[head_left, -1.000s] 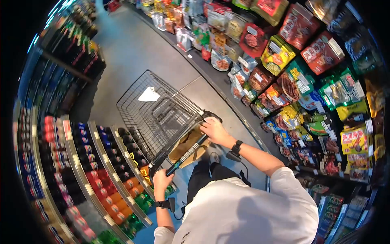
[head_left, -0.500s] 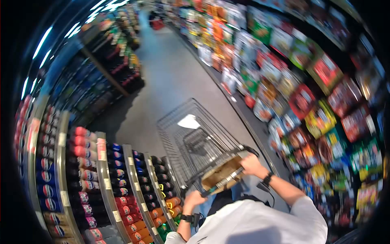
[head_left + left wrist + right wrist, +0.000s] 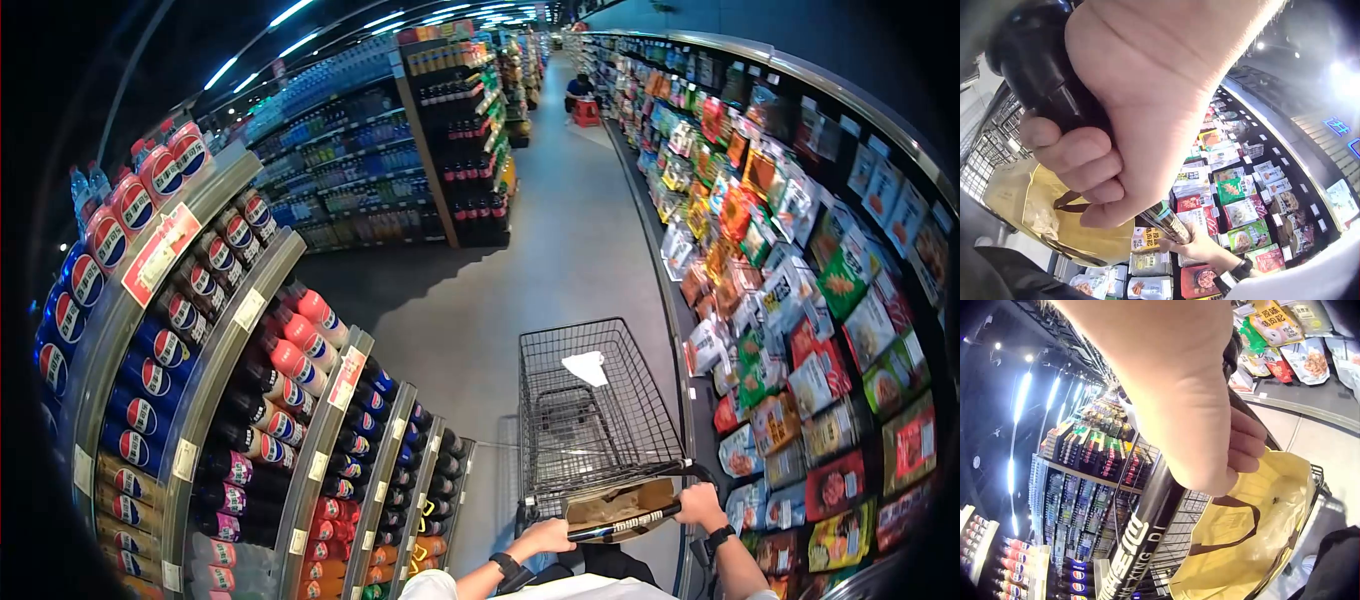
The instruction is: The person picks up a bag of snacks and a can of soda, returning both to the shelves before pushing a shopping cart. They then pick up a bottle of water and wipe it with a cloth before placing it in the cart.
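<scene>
Black wire forms the shopping cart (image 3: 655, 395), which stands in the aisle, close to the hanging packets (image 3: 768, 375) on the right; many bottles (image 3: 300, 345) fill the shelves on the left. From where I stand, I see both hands clamped on the handle bar (image 3: 617, 526): the left hand (image 3: 541, 538) curls its fingers around the left end, the right hand (image 3: 702, 506) around the right end. What has just changed is the view of the person: one second ago it went steeply down to the cart, now it is raised, so the long floor (image 3: 580, 240) ahead is seen, with a red object (image 3: 586, 114) far away. Neither hand has left the bar. In my judgement, the person now checks the way while steering. Something white (image 3: 585, 368), perhaps paper, shows in the cart, and a yellow-brown bag (image 3: 1229, 528) is just beside the bar.
</scene>
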The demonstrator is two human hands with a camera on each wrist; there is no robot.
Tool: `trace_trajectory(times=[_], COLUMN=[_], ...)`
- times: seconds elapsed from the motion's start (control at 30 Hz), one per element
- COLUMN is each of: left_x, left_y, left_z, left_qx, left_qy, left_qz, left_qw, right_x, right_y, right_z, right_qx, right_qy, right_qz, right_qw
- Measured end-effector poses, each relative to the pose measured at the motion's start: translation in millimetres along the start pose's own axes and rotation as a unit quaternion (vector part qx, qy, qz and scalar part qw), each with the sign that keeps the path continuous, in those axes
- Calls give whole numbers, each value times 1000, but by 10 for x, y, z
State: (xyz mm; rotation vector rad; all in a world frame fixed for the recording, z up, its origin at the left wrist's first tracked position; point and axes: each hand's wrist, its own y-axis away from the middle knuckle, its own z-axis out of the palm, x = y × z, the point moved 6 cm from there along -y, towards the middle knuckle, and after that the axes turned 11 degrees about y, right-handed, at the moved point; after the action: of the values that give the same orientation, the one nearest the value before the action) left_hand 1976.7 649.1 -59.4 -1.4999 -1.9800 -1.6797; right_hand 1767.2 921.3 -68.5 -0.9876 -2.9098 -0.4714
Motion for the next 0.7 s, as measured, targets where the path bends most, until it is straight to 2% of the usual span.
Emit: trace_trajectory(times=[0.13,0.2,0.27,0.33,0.4,0.5,0.57,0.6,0.7], left_x=[208,312,259,462,387,359,399,394,432], left_y=[-383,-572,-880,-974,-1257,-1522,-1694,-1739,-1953], left_z=[-475,-724,-918,-1261,-1467,-1842,-2086,-2214,-2555], left_qx=[43,72,83,101,97,148,156,179,181], left_qy=[18,21,6,-13,-39,-68,-98,-94,-84], left_qz=[47,79,68,45,7,-41,-72,-60,-52], left_qw=[998,994,994,994,995,986,980,978,978], right_x=[392,529,647,787,873,992,1198,1324,1878], right_y=[-606,-856,-1109,-1342,-1423,-1374,-1214,-1072,-640], right_z=[-6,-244,-504,-664,-994,-1248,-1013,-865,-584], right_qx=[56,78,172,183,213,280,241,221,128], right_qy=[9,-23,-73,-73,-154,-246,-366,-421,-371], right_qz=[-13,-31,-66,-41,-25,4,43,65,85], right_qw=[998,996,980,980,965,928,898,877,916])
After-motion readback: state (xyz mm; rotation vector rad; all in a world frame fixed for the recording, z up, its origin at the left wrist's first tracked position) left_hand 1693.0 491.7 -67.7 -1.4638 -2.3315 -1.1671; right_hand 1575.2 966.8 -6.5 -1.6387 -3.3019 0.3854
